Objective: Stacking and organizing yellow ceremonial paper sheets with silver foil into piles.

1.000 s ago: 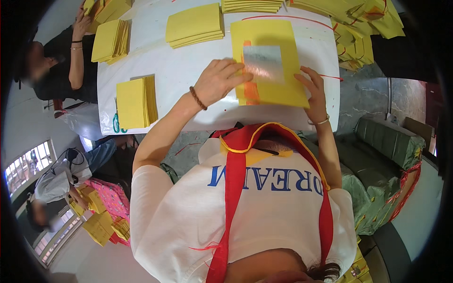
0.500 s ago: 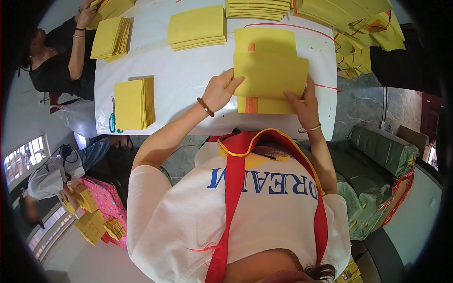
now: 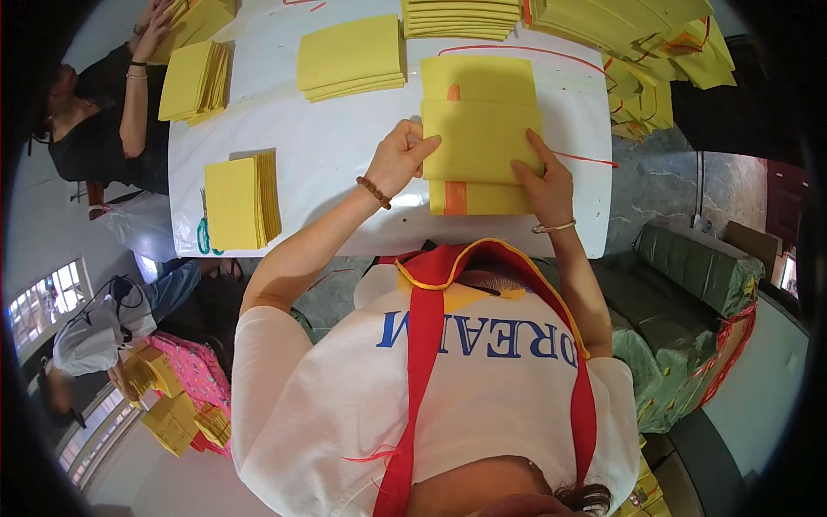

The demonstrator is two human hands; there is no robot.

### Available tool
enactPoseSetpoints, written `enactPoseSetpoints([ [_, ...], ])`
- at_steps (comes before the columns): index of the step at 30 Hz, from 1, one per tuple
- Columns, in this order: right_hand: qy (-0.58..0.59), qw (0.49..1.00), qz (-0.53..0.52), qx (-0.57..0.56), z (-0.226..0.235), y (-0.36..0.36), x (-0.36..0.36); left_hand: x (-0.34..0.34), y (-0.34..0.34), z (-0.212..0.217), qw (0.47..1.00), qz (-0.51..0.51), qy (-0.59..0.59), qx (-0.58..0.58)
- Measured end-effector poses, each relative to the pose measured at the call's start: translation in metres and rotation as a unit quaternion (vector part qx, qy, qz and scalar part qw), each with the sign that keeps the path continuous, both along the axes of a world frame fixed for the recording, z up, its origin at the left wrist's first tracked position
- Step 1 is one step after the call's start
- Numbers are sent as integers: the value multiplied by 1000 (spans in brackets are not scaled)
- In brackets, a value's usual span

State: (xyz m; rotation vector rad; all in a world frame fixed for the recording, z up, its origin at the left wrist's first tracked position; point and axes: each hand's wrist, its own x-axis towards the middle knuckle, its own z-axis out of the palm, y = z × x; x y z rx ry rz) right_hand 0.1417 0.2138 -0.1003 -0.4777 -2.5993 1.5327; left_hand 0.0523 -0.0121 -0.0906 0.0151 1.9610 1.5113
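Note:
Before me on the table, a yellow paper packet (image 3: 482, 142) lies crosswise over another yellow paper packet (image 3: 478, 79), which carries an orange strip and shows above and below it. My left hand (image 3: 401, 159) pinches the upper packet's left edge, thumb on top and fingers mostly hidden. At the right edge, my right hand (image 3: 550, 185) holds the same packet, with thumb and forefinger tips on its face. Whether the upper packet is one folded piece or several sheets, I cannot tell.
Yellow paper stacks (image 3: 349, 60) stand on the white table (image 3: 345, 125), with another stack (image 3: 241, 202) beside green-handled scissors (image 3: 204, 233). A red cord (image 3: 517, 52) runs behind the packets. A co-worker's hand (image 3: 155, 30) is at far left; green-covered bundles (image 3: 698, 267) stand at right.
The upper packet has shifted left, its right edge now nearly in line with the lower one's. My right hand has moved left with it, its forefinger coming onto the packet's face.

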Motion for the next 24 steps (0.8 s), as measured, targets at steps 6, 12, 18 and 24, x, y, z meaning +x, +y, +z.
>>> enactPoseSetpoints([
  [6,-16,1000,3,-3,6,-2,-1,2,21,17,766,-63,618,-164],
  [12,-4,999,34,22,5,0,-1,25,45,-9,745,-276,589,-146],
  [18,129,916,31,380,25,-18,18,27,44,-12,741,-292,573,-190],
  [24,19,918,147,367,8,-11,34,24,47,-13,727,-292,591,-189],
])
